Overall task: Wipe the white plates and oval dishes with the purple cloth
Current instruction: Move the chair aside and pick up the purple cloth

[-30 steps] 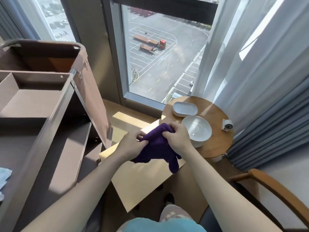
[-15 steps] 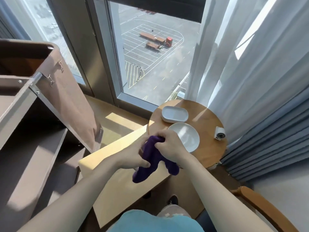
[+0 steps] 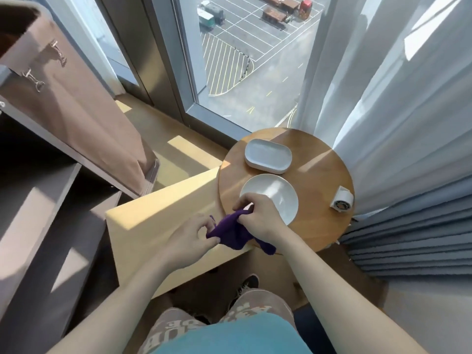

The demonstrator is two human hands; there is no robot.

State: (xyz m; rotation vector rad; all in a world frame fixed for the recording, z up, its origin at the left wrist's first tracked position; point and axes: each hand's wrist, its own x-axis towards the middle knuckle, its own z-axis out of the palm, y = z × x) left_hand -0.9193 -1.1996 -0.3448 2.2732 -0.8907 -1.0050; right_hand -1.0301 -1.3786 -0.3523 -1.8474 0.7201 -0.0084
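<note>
while my left hand (image 3: 190,236) and right hand (image 3: 260,215) both pinch the purple cloth (image 3: 231,232), the white plate (image 3: 278,195) lies just far of the right hand, the nearer one.

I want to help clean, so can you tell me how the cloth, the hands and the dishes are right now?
purple cloth: bunched up, held in the air between both hands.
left hand: pinches one end of the cloth.
right hand: grips the cloth over the plate's near rim.
round plate: right way up on the round table, empty.
oval dish: flat on the table behind the plate, empty, untouched.
</note>
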